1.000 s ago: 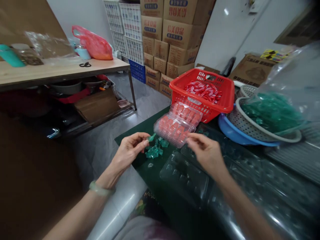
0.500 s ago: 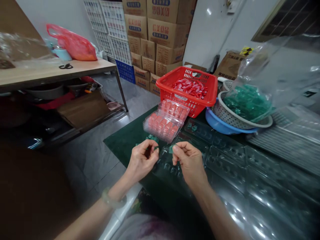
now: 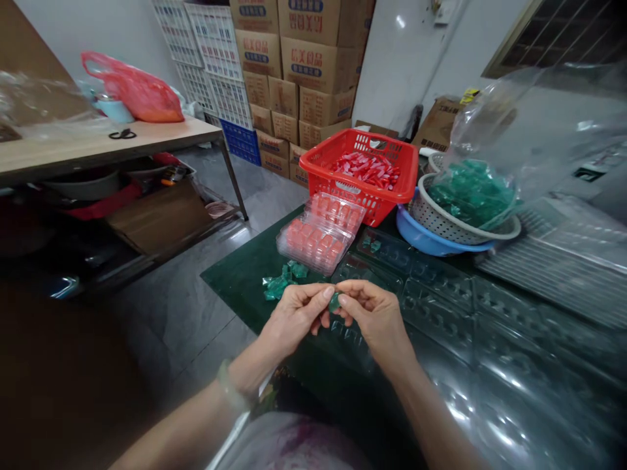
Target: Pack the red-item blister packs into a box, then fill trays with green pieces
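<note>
Dark green mat (image 3: 230, 294) carries loose green pieces (image 3: 279, 286) on its left side and clear plastic blister trays (image 3: 441, 294) on the right. Left hand (image 3: 296, 320) and right hand (image 3: 377, 320) come close together, pinching one small green piece (image 3: 334, 302) between them above the mat.

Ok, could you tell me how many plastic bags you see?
Three: a red bag on the wooden table, a clear one at its left end, and a clear one over the colander. Others may be hidden.
</note>
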`<state>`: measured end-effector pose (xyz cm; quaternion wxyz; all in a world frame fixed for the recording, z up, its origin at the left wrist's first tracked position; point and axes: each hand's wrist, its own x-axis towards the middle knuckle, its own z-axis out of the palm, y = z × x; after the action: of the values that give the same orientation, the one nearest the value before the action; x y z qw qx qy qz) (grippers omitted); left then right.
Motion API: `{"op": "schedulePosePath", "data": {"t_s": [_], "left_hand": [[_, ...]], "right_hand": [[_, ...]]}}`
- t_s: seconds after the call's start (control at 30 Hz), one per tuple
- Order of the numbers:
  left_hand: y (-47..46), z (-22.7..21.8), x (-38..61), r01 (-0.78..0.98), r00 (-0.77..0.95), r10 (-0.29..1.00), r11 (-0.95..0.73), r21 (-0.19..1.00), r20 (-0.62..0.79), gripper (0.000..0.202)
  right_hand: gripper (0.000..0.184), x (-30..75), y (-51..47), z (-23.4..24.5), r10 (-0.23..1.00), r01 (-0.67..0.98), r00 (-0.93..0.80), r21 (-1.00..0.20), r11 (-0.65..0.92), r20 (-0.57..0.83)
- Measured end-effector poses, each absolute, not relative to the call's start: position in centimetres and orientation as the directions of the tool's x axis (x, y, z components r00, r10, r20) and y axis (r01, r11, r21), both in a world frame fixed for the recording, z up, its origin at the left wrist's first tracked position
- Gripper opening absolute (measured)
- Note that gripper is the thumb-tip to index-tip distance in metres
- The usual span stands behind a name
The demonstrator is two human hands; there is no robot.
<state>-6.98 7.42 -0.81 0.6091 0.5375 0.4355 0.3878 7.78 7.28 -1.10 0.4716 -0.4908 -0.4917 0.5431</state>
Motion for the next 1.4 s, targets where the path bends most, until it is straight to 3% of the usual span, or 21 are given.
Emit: {"op": "schedulePosePath", "data": {"t_s": [0.17, 0.27, 0.4, 0.57, 0.63, 0.7, 0.8, 0.9, 1.0, 1.13, 1.4], "left_hand": [[6.8, -2.6, -5.4, -0.198, 0.151, 0.974, 0.197, 0.96, -0.169, 0.027], [6.8, -3.1, -5.1, -0.308, 0.222, 0.948, 0.289, 0.906, -0.227, 0.027], [7.1, -2.9, -5.5, -0.297, 0.311, 0.905, 0.384, 0.874, -0.292, 0.027], [7.4, -2.4, -6.0, -0.255, 0.495, 0.79, 0.529, 0.809, -0.361, 0.029], [7.3, -2.2, -6.0, -0.221, 0.492, 0.796, 0.505, 0.834, -0.352, 0.03], [7.0, -1.8, -5.7, -0.176, 0.417, 0.863, 0.383, 0.907, -0.284, 0.03], [6.4, -1.3, -5.2, -0.065, 0.295, 0.943, 0.182, 0.981, -0.156, 0.03], [6.3, -1.3, -4.5, -0.008, 0.291, 0.935, 0.213, 0.977, -0.201, 0.031], [6.9, -1.9, -3.8, -0.058, 0.298, 0.913, 0.309, 0.949, -0.279, 0.032], [8.0, -2.2, -3.0, -0.198, 0.27, 0.918, 0.347, 0.917, -0.29, 0.026], [9.4, -2.1, -2.5, -0.312, 0.342, 0.895, 0.394, 0.864, -0.285, 0.019]], "right_hand": [[0.019, 7.8, 6.8, -1.9, 0.993, 0.079, 0.111, -0.996, -0.043, -0.034], [0.013, 7.8, 6.2, -2.3, 0.985, 0.209, 0.166, -0.978, 0.01, 0.045], [0.008, 7.8, 5.4, -2.4, 0.978, 0.303, 0.147, -0.948, 0.097, 0.147], [0.006, 7.9, 4.7, -2.3, 0.979, 0.307, 0.081, -0.939, 0.156, 0.189], [0.005, 8.1, 4.7, -2.3, 0.98, 0.306, 0.079, -0.94, 0.15, 0.183], [0.004, 8.5, 4.7, -2.4, 0.988, 0.264, 0.065, -0.958, 0.116, 0.137], [0.009, 9.2, 4.9, -2.7, 0.999, 0.029, 0.003, -0.999, -0.047, -0.046], [0.008, 9.9, 4.7, -3.1, 0.989, -0.103, 0.005, -0.984, -0.145, -0.146], [0.012, 10.4, 4.3, -3.1, 0.995, 0.141, 0.09, -0.99, 0.02, 0.033], [0.025, 10.8, 4.1, -2.4, 0.964, 0.409, -0.02, -0.877, 0.251, 0.266], [0.018, 12.0, 5.5, -1.8, 0.955, 0.53, -0.097, -0.798, 0.287, 0.279]]}}
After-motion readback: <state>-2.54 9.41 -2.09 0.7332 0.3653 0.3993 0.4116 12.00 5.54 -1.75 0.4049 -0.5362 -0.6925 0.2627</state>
